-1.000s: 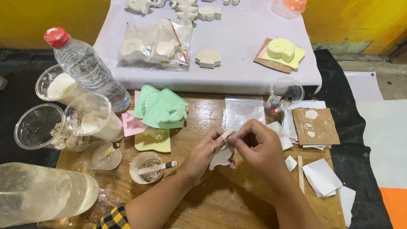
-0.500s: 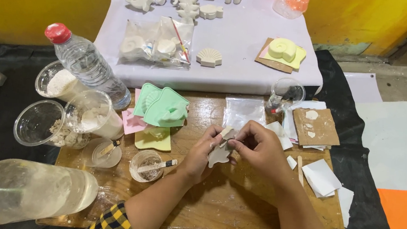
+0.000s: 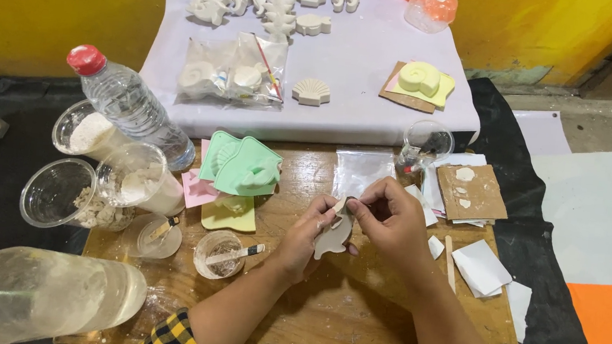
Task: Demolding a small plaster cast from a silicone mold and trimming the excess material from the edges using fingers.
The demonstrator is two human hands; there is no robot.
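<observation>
Trimming edge of white plaster cast: left hand cradling it, right hand fingers pinched narrow on its top edge; steady grip, light pressure probably needed next

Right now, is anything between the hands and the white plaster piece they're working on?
Nothing visible. The left hand holds the white plaster piece directly, and the right hand pinches its top edge. The green moulds and the small cup with a stick sit off to the left, apart from it.
</observation>
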